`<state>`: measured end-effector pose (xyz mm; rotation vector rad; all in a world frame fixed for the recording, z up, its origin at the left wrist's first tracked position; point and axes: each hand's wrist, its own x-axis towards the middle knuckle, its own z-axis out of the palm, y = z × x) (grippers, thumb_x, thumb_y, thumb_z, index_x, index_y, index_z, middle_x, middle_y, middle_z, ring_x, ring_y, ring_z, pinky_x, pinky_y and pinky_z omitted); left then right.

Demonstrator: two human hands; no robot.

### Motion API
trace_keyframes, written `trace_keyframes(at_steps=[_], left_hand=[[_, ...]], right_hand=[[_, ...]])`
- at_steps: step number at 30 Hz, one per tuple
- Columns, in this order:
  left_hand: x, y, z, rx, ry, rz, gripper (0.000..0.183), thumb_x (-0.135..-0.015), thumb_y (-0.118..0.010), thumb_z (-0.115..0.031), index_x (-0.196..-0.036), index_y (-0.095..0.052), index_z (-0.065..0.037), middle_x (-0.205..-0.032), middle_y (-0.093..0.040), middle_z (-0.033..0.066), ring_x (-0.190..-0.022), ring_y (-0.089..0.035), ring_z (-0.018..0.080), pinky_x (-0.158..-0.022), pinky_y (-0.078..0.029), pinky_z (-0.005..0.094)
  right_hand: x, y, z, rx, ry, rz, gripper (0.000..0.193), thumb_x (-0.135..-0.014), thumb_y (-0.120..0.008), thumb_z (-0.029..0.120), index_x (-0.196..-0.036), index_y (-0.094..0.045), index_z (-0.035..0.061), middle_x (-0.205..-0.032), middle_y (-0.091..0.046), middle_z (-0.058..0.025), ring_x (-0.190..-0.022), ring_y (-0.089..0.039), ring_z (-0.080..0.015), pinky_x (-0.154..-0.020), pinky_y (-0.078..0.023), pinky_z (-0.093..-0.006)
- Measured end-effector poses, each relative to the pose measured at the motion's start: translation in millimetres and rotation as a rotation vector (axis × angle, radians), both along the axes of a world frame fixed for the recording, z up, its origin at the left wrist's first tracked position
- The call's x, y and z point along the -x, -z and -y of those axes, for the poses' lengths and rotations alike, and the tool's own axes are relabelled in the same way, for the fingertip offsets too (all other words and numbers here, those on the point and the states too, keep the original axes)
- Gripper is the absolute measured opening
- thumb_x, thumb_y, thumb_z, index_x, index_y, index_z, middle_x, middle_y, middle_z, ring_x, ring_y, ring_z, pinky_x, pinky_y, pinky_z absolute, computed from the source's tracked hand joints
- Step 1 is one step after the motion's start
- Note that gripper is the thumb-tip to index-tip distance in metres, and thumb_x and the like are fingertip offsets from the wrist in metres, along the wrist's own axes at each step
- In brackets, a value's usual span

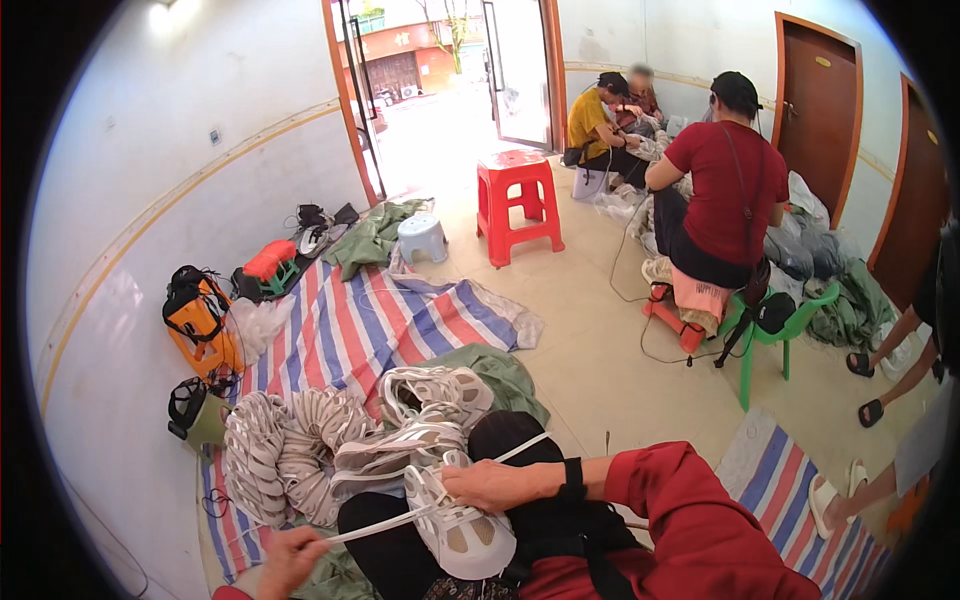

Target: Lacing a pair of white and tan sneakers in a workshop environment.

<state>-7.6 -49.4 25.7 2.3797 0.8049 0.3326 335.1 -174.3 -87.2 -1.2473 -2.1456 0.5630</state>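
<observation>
A beige and white sneaker (465, 540) rests across my lap, its toe toward me. My left hand (290, 560) is closed on a flat white shoelace (375, 524), which runs taut to the sneaker's lacing. My right hand (495, 485) bends over the upper lacing, its fingers closed on the sneaker near the tongue; its fingertips are partly hidden. Another lace end (525, 448) sticks out beyond that hand, to the right. Just past my knees lie more loose sneakers (435, 395), beside bundled rows of similar shoes (262, 455).
A striped tarp (340, 325) covers floor ahead. Beyond stand a red stool (518, 210) and a small pale-blue stool (422, 238). Orange bag-hung stool (200, 330) is by the left wall. Seated people work at right near a green chair (785, 335); another person's legs (850, 480) stand closer.
</observation>
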Motion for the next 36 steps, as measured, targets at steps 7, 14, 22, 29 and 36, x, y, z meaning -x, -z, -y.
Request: trace_keyframes(at_steps=[7, 14, 22, 29, 36], left_hand=[[100, -9, -30, 0.006, -0.222, -0.047, 0.019, -0.085, -0.065, -0.019, -0.081, -0.064, 0.0, -0.059, -0.052, 0.004, -0.058, -0.046, 0.011, -0.052, -0.037, 0.0344], [133, -4, -49, -0.522, -0.281, -0.438, 0.024, -0.086, -0.066, -0.019, -0.098, -0.068, 0.002, -0.075, -0.069, 0.0136, -0.061, -0.061, 0.0174, -0.058, -0.049, 0.0321], [128, 3, -15, -0.499, -0.344, -0.422, 0.029, -0.089, -0.06, -0.026, -0.074, -0.064, -0.001, -0.069, -0.063, 0.0205, -0.065, -0.06, 0.0396, -0.058, -0.048, 0.0424], [135, 94, -50, -0.572, -0.234, -0.759, 0.043, -0.094, -0.046, -0.035, -0.077, -0.066, -0.001, -0.074, -0.064, 0.0229, -0.068, -0.062, 0.0412, -0.06, -0.048, 0.0505], [282, 120, -96, -0.428, -0.477, -1.161, 0.03, -0.087, -0.058, -0.029, -0.091, -0.069, -0.001, -0.083, -0.066, 0.0254, -0.079, -0.066, 0.038, -0.065, -0.05, 0.0445]], right_hand=[[1, 10, 6, -0.051, 0.039, -0.051, 0.017, -0.091, -0.052, 0.015, -0.092, -0.041, 0.0027, -0.09, -0.044, -0.0176, -0.076, -0.052, -0.0416, -0.064, -0.042, -0.0485], [2, 6, 1, -0.011, 0.035, -0.052, 0.018, -0.088, -0.053, 0.013, -0.093, -0.041, 0.0019, -0.093, -0.045, -0.0195, -0.079, -0.054, -0.0429, -0.063, -0.042, -0.0509], [2, 6, -1, -0.004, 0.018, -0.064, 0.016, -0.09, -0.051, 0.015, -0.093, -0.043, 0.0023, -0.09, -0.048, -0.0202, -0.076, -0.055, -0.0416, -0.061, -0.042, -0.0491], [22, -4, 6, 0.146, -0.007, -0.136, 0.016, -0.091, -0.051, 0.02, -0.093, -0.047, 0.0052, -0.068, -0.056, -0.0208, -0.071, -0.058, -0.0414, -0.062, -0.042, -0.051], [-61, -46, 73, 0.064, 0.288, 0.209, 0.022, -0.086, -0.058, 0.028, -0.077, -0.053, 0.0084, -0.064, -0.057, -0.0174, -0.061, -0.06, -0.0376, -0.054, -0.045, -0.0476]])
